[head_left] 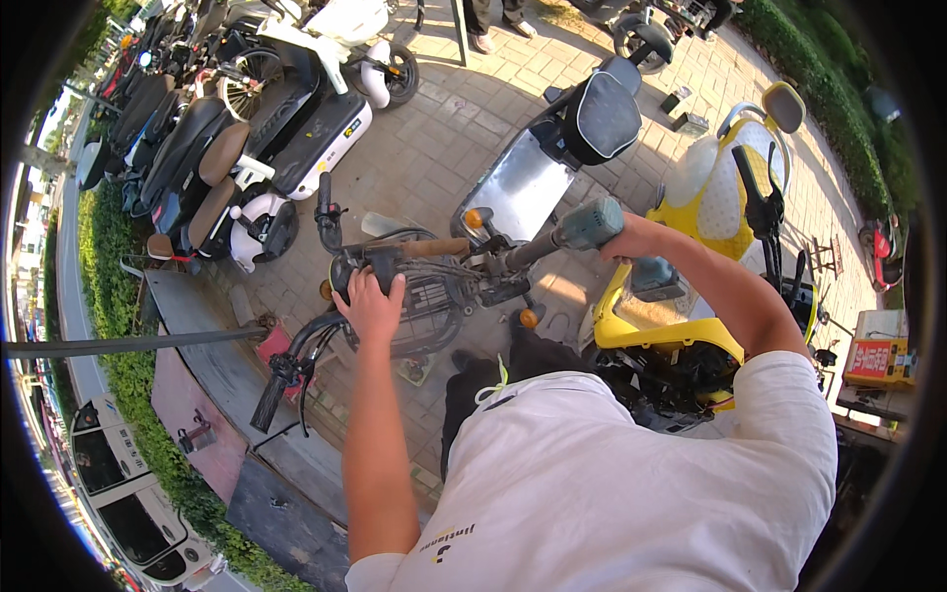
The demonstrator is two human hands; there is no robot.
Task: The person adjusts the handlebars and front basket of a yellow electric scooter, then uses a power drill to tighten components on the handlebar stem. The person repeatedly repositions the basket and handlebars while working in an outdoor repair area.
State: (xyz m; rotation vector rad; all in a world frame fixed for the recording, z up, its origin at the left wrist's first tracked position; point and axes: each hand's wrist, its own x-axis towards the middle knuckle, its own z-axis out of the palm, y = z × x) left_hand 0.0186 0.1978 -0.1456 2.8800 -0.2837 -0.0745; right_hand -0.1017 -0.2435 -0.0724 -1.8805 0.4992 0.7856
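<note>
My right hand (pixel 631 237) is closed round the grip of a teal cordless impact wrench (pixel 589 223). Its long dark nose (pixel 528 254) points left, at the middle of a partly stripped electric scooter frame (pixel 483 281); whether the tip touches a fastener cannot be made out. My left hand (pixel 373 308) lies over a black part (pixel 383 262) at the scooter's front, thumb and fingers apart. Handlebar grips stick out on either side, one black grip (pixel 268 403) nearer me and another (pixel 325 192) farther off. A wire basket (pixel 429 301) sits between my hands.
Yellow scooter bodywork (pixel 666 331) stands close at my right, with its black handlebar (pixel 760 202). A scooter with a silver footboard (pixel 518 187) is ahead. Parked scooters (pixel 212 148) crowd the far left. A dark bar (pixel 138 343) crosses the left side before a hedge (pixel 123 326).
</note>
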